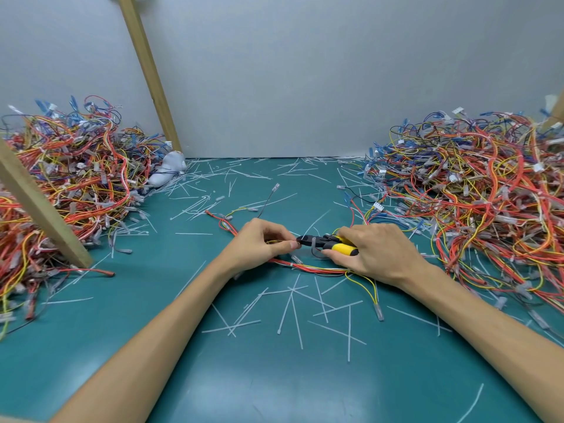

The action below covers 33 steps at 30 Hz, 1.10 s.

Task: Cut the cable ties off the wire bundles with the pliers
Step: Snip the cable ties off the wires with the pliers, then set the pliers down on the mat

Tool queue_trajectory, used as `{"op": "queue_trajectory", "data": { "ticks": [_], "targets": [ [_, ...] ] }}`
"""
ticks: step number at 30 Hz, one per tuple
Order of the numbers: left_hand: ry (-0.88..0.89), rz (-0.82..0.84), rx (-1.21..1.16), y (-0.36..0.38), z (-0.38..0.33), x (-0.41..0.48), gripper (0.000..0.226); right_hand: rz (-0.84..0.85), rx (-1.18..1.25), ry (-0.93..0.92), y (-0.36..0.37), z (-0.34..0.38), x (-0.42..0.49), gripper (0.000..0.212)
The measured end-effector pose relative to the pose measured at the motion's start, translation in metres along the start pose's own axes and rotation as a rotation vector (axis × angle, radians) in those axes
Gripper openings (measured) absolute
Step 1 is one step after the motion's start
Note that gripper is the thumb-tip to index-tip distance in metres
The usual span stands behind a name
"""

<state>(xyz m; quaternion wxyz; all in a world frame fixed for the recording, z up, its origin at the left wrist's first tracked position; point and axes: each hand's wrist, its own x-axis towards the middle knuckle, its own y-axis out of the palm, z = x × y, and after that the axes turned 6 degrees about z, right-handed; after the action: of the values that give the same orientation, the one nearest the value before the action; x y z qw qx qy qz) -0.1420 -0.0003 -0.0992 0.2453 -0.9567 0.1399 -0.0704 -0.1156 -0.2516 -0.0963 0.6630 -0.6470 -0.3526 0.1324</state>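
We saw pliers [328,243] with shiny yellow plastic grips and a dark metal nose. The green table [274,377] looked smooth and matt. The posts [149,71] were bare wood.

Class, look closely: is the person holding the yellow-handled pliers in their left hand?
No, the right hand has the pliers in its grip, while the left hand pinches the wires.
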Motion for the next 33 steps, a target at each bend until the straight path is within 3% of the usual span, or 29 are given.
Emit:
{"op": "queue_trajectory", "data": {
  "ticks": [5,11,18,21,25,30,33],
  "targets": [
    [0.003,-0.007,0.006,0.0,-0.001,0.0,0.007,-0.018,0.023,0.03,0.0,0.001,0.0,0.065],
    [0.017,-0.036,-0.002,-0.001,-0.001,-0.002,0.007,-0.303,0.138,0.132,-0.007,-0.003,-0.003,0.048],
    [0.059,-0.192,0.031,-0.008,0.002,-0.001,0.01,-0.428,0.191,0.183,-0.022,-0.017,-0.005,0.04],
    [0.045,-0.358,0.067,-0.017,0.005,0.0,0.007,-0.385,0.38,0.2,-0.039,-0.018,-0.006,0.04],
    [0.041,-0.525,0.045,-0.026,0.008,0.001,0.008,-0.231,0.558,0.057,-0.055,0.001,-0.018,0.037],
    [0.03,-0.69,0.092,-0.032,0.011,0.001,0.007,0.046,0.34,-0.186,-0.058,0.043,-0.034,0.04],
    [-0.026,-0.803,0.044,-0.037,0.017,0.003,0.009,0.057,0.323,-0.253,-0.054,0.068,-0.038,0.042]
  ]
}}
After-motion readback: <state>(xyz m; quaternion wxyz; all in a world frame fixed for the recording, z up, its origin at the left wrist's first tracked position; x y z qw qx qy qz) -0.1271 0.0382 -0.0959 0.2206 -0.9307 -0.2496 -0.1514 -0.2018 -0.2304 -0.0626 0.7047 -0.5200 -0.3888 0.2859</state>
